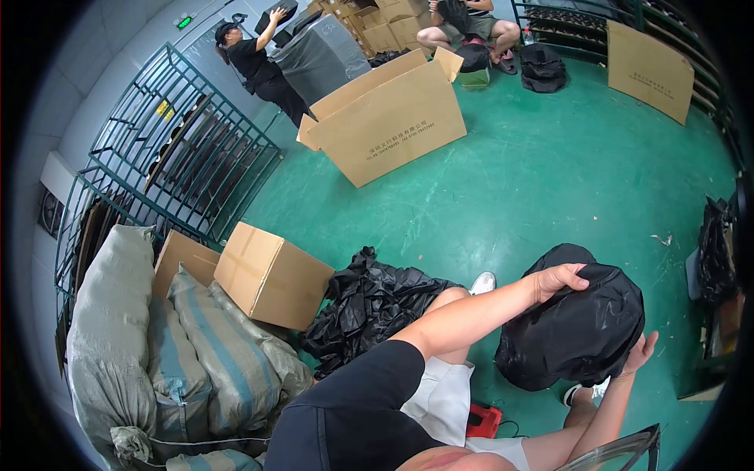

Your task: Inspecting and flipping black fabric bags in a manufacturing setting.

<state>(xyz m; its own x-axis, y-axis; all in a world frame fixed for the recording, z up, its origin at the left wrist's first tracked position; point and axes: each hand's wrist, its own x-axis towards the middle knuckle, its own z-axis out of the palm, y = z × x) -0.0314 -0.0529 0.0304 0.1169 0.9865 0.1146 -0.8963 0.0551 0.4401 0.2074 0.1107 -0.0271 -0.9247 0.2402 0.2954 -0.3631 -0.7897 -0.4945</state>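
Observation:
A bulky, rounded bundle in black cloth stands in front of me at the right, above the green floor. My left hand grips its upper edge, thumb on top and the other fingers hidden in the folds. At the bundle's lower right side is my right hand, closed on the cloth edge with its fingers partly hidden. What the cloth covers cannot be seen. Beside my left knee lies a loose heap of black cloth. A red object with a dark cord lies on the floor below my legs.
To my left stand a closed cardboard box and several stuffed woven sacks. Ahead are a large open carton and a green metal rack. One person stands at the far left; another sits behind. Shelving lines the right.

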